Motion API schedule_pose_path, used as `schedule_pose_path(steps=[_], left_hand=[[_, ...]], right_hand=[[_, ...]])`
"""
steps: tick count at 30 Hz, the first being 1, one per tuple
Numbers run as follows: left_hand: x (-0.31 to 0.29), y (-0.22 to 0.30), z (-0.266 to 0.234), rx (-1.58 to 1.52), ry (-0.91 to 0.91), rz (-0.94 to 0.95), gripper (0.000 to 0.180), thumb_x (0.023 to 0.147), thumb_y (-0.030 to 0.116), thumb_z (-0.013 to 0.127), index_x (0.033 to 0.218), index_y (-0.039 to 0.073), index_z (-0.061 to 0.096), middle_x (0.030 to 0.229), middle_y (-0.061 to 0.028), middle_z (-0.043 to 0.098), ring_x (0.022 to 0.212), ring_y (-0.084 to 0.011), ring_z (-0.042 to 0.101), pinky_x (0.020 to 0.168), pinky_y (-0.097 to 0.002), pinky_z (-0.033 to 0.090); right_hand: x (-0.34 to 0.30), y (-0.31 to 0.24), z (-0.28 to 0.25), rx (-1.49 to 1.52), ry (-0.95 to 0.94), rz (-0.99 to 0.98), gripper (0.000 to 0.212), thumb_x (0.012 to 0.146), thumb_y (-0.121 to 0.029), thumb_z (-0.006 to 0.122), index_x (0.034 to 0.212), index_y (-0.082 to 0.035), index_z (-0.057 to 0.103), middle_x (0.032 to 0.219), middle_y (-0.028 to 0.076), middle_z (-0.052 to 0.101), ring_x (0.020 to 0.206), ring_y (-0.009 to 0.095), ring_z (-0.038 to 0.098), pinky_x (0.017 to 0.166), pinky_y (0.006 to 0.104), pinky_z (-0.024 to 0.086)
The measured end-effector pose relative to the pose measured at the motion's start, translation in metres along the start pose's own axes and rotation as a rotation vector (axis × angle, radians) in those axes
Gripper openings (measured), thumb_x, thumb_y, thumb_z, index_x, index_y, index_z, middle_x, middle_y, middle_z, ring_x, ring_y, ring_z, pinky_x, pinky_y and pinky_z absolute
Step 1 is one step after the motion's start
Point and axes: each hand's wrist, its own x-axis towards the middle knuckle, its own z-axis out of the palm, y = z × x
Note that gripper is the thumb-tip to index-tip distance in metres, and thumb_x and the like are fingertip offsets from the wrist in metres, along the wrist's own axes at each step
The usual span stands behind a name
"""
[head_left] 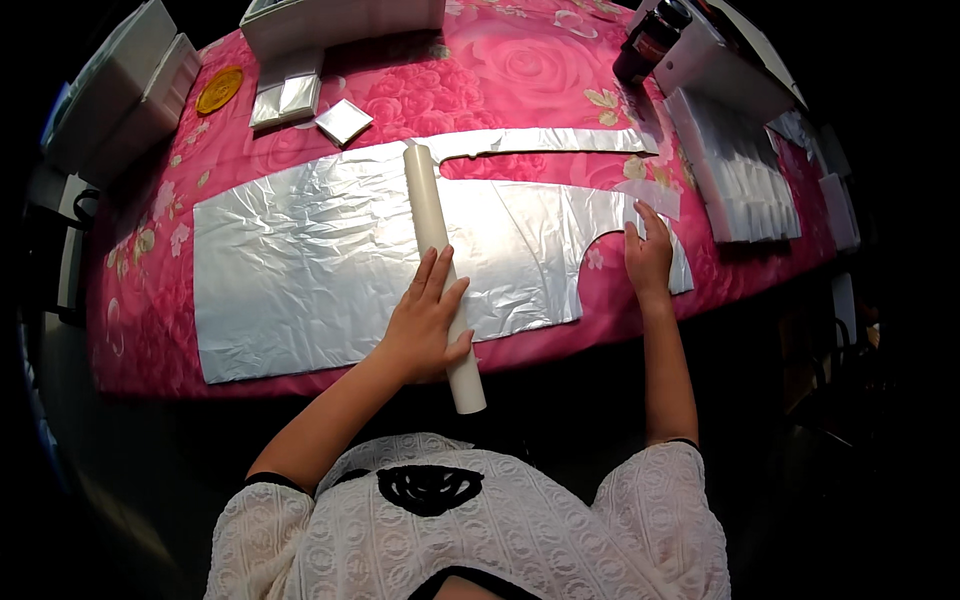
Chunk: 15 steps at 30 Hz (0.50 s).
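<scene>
A crinkled silver foil-like sheet (pixel 290 260) lies flat across the table, with a rounded cut-out and strap-like strips at its right end. Across its middle rests a long off-white tube (pixel 428 195), its near end jutting past the table edge. My left hand (pixel 425 315) lies on the tube with fingers spread, not wrapped around it. Over the sheet's right end, my right hand (pixel 650 255) touches the strip with fingers extended, the thumb apart from them. Beside its fingertips is a thin translucent film piece (pixel 655 193).
A pink floral cloth (pixel 520 75) covers the table. Small silver packets (pixel 344 122) and a yellow disc (pixel 220 91) lie toward the back left. White boxes (pixel 345 25) stand at the back. On the right are a dark jar (pixel 650 45) and a stack of white folded packs (pixel 735 175).
</scene>
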Motion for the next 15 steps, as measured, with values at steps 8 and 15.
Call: schedule_pose_path(steps=[8,15], left_hand=[[-0.005,0.005,0.006,0.139,0.025,-0.086,0.056,0.067,0.028,0.057,0.114,-0.002,0.051,0.144,-0.0248,0.019,0.137,-0.0394,0.011,0.109,-0.0436,0.023],[-0.004,0.005,0.006,0.077,0.029,-0.048,0.053,0.066,0.026,0.058,0.111,-0.002,0.051,0.144,-0.0245,0.020,0.137,-0.0399,0.011,0.108,-0.0441,0.025]], right_hand=[[-0.029,-0.070,0.069,-0.017,-0.422,-0.376,0.046,0.086,-0.024,0.052,0.125,-0.001,0.048,0.135,0.015,0.043,0.127,0.029,0.037,0.105,0.0366,0.029],[-0.009,0.091,0.008,-0.391,-0.164,0.085,0.039,0.090,-0.017,0.044,0.123,0.004,0.050,0.131,0.019,0.046,0.123,0.031,0.042,0.104,0.0354,0.031]])
